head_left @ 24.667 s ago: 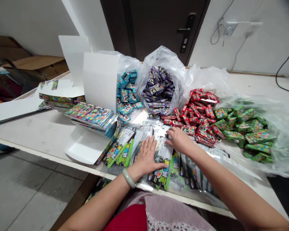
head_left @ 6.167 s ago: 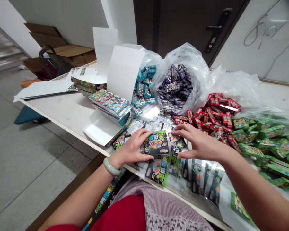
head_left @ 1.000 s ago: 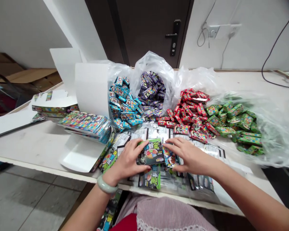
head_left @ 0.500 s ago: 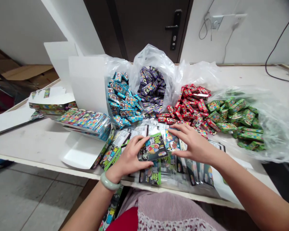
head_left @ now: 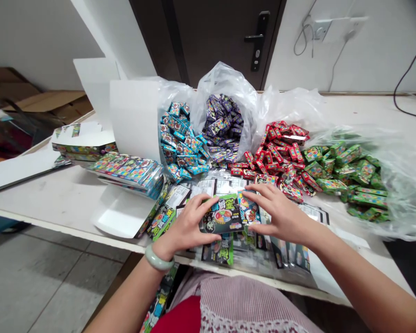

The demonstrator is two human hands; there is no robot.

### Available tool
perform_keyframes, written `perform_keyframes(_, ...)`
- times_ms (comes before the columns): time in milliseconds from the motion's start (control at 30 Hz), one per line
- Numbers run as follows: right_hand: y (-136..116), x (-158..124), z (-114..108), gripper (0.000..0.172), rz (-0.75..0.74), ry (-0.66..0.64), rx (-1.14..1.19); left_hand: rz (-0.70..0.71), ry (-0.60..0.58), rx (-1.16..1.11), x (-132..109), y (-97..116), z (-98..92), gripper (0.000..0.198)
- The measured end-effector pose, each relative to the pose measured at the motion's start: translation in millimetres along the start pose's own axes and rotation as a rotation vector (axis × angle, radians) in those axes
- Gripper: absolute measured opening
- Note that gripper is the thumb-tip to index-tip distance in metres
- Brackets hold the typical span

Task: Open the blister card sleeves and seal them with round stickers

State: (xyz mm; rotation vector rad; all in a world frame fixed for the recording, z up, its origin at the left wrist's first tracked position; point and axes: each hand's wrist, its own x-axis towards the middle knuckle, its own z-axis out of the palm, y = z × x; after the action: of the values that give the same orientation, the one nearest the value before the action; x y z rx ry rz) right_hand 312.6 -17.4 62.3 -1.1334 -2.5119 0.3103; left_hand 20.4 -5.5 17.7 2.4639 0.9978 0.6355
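My left hand (head_left: pixel 191 223) has its thumb and fingers around the left end of a black-and-green printed packet (head_left: pixel 222 214). At the packet's right end lies a small blue printed packet (head_left: pixel 248 207) with a cartoon figure. My right hand (head_left: pixel 280 212) grips that blue packet between the fingers above and the thumb below. Both packets are held close together, side by side; whether one is partly inside the other I cannot tell. Beneath the hands, more flat black-and-green packets (head_left: pixel 217 249) and clear plastic sleeves (head_left: pixel 251 259) overlap on the table.
Plastic bags behind spill small blue packets (head_left: pixel 185 148), purple packets (head_left: pixel 223 122), red packets (head_left: pixel 275 150) and green packets (head_left: pixel 358 173). On the left, a row of packets (head_left: pixel 130 171) rests by an open white carton (head_left: pixel 134 122). The table's front edge (head_left: pixel 72 235) runs close to my body.
The view has shifted slightly, so the scene sits a little further right. Both hands keep nearly the same place and hold; the black-and-green packet looks more level.
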Motion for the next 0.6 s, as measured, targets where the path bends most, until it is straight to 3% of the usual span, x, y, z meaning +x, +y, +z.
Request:
perform_keyframes(167,-4,-2,9,0.074,-0.037,-0.066,0.076,-0.001,-0.007,0.012,1,4,5.3,0.094)
perform_keyframes(300,-3,-3,20,0.099,0.019,-0.041,0.205,-0.023,0.034,0.017,1,6,9.1,0.091)
perform_keyframes(367,-4,-4,26,0.087,0.138,0.029,0.277,-0.051,0.075,0.032,1,8,10.6,0.089)
perform_keyframes(467,-12,-5,35,0.051,0.295,0.107,0.4,-0.081,0.123,0.068,2,15,13.0,0.09)
perform_keyframes(600,-26,-1,41,0.054,0.28,0.076,0.633,-0.109,0.152,0.018,5,28,12.2,0.097)
